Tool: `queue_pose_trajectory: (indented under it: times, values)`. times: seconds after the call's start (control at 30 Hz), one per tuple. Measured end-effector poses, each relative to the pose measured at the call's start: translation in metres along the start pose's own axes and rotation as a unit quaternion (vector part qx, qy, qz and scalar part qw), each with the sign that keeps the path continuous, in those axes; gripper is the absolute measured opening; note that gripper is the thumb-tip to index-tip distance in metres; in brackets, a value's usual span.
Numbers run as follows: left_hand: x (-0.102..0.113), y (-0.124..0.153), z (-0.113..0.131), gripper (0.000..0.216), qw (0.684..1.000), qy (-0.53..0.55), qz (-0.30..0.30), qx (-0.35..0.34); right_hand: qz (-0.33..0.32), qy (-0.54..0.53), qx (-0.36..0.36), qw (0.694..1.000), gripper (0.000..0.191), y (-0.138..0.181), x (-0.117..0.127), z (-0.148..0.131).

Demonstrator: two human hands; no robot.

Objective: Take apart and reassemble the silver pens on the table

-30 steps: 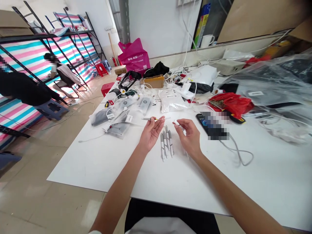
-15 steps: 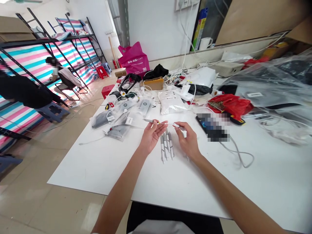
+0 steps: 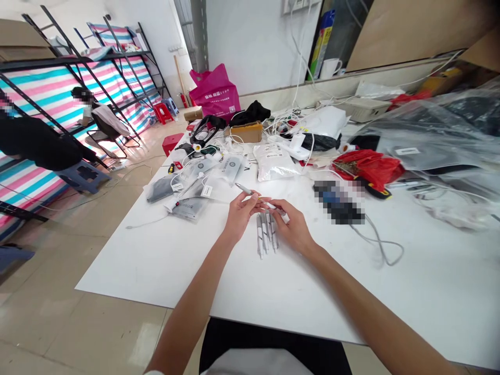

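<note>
Between thumb and fingers, my left hand [image 3: 239, 216] grips the grey tip section of a pen [image 3: 242, 188], which points up and to the left. My right hand [image 3: 292, 223] is closed on the pen's white barrel [image 3: 271, 206]. Both parts are in line and close together; fingers hide whether they join. Just below my hands, several grey-and-white pens [image 3: 266, 235] lie side by side on the white table [image 3: 250, 291].
Grey pouches [image 3: 189, 208] with cables lie left of my hands. A white plastic packet [image 3: 275, 162] is ahead. To the right are a blurred-out dark device [image 3: 338, 202] with a grey cable and a red bag [image 3: 369, 169]. Two people sit at the far left.
My right hand has moved left with the white barrel, closing the gap to the grey section. The grey section now tilts upward more at its tip.
</note>
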State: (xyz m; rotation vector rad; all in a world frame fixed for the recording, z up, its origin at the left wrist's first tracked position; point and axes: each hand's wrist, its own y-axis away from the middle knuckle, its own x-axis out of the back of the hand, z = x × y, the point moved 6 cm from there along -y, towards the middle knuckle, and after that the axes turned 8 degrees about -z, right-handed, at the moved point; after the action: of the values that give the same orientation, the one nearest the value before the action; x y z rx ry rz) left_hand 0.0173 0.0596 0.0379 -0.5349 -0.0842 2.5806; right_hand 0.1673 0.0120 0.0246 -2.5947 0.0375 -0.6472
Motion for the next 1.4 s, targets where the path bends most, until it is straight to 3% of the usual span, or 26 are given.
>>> queue_pose_trajectory:
  times: [0.37, 0.6, 1.03, 1.23, 1.4]
  values:
    - [-0.007, 0.003, 0.003, 0.035, 0.985, -0.170, -0.004, -0.017, -0.047, -0.072, -0.064, 0.994, 0.032, 0.004, -0.011, 0.001]
    - [-0.012, 0.005, 0.001, 0.035, 0.989, -0.148, -0.021, 0.016, -0.011, -0.102, -0.091, 0.991, 0.030, 0.007, -0.013, 0.008]
    - [-0.010, 0.006, 0.000, 0.030, 0.990, -0.136, -0.042, 0.026, -0.044, -0.102, -0.072, 0.991, 0.030, 0.007, -0.014, -0.001]
    - [-0.014, 0.007, 0.003, 0.037, 0.991, -0.114, -0.065, 0.029, -0.089, -0.169, -0.077, 0.979, 0.036, 0.007, -0.020, 0.001]
    - [-0.014, 0.007, 0.002, 0.036, 0.991, -0.112, -0.073, 0.031, -0.089, -0.226, -0.079, 0.967, 0.038, 0.004, -0.018, -0.005]
